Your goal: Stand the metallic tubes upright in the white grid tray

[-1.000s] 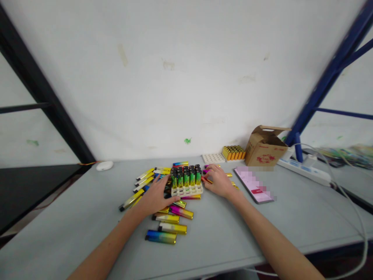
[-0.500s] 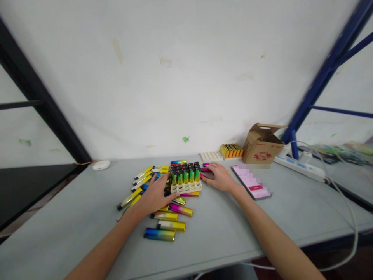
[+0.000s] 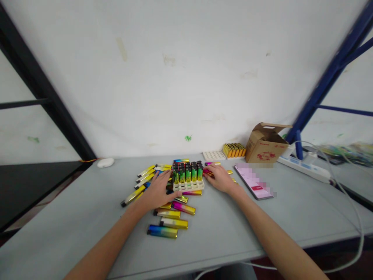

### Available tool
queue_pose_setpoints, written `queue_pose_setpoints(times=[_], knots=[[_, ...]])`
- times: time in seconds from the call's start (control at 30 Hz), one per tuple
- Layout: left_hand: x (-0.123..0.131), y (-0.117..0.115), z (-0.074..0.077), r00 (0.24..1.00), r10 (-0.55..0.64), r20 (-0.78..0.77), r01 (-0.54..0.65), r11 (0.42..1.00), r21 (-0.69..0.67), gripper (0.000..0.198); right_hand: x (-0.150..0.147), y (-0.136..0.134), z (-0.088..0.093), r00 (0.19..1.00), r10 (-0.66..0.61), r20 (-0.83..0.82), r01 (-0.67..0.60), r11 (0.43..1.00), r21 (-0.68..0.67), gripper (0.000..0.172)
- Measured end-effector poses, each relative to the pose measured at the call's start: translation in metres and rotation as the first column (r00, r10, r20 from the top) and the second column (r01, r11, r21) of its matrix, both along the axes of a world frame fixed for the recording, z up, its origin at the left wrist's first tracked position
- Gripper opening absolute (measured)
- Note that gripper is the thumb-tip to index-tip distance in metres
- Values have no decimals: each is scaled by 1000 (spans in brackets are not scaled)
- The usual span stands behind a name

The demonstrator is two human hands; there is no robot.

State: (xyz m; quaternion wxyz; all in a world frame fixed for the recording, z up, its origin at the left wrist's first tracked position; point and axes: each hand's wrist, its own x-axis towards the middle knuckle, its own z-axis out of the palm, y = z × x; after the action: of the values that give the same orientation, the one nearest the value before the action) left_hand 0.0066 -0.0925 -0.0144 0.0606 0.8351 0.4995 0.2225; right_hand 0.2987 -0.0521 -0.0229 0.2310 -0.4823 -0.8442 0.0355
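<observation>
Slim metallic-coloured lighters stand upright in a white slotted rack (image 3: 189, 186), the front row green and yellow (image 3: 187, 175) with black tops. At the rack's left side, my left hand (image 3: 159, 189) is spread, its thumb by the front left corner and its fingers over loose lighters (image 3: 145, 179). Close to the rack's right side, my right hand (image 3: 220, 177) curls its fingers over a red-and-gold lighter (image 3: 207, 172), mostly hidden beneath them. Several more lighters (image 3: 174, 223) in yellow, blue and pink lie in front of the rack.
Behind stand an empty white rack (image 3: 214, 155) and a rack of orange-yellow lighters (image 3: 234, 150), beside an open cardboard box (image 3: 265, 146). A phone (image 3: 253, 182) lies right of my right hand. Further right is a power strip (image 3: 304, 169) with a white cable; a white case (image 3: 105, 162) sits far left.
The whole view has shifted slightly, so things appear a little further right. Under my right hand the fingers have curled more, and more of the red-and-gold lighter shows. My left hand stays by the rack.
</observation>
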Motion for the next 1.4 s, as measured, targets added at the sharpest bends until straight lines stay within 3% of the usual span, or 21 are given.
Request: queue_pose_setpoints(times=[0.3, 0.57, 0.8, 1.07, 1.3, 1.4], knots=[[-22, 10, 4, 1000, 2, -18, -1, 998, 64, 73, 0, 0, -1, 1000, -2, -27, 2, 1000, 0, 20], [-22, 9, -2, 999, -34, -37, 37, 994, 103, 70, -5, -4, -3, 996, -92, -10, 93, 994, 53, 23], [-23, 10, -4, 998, -35, -47, 40, 993, 109, 70, -5, -3, -2, 996, -89, 10, 88, 993, 76, 28], [-22, 8, -4, 999, -37, -35, 41, 992, 115, 77, -2, -2, -1, 996, -85, -30, 87, 992, 91, 18], [-16, 3, 1, 998, -40, 41, 33, 988, 151, 78, -2, -4, 0, 992, -124, -37, 126, 989, 78, 36], [-14, 3, -1, 998, -34, 59, 26, 990, 135, 72, -2, -4, -1, 991, -135, -11, 135, 989, 54, 33]])
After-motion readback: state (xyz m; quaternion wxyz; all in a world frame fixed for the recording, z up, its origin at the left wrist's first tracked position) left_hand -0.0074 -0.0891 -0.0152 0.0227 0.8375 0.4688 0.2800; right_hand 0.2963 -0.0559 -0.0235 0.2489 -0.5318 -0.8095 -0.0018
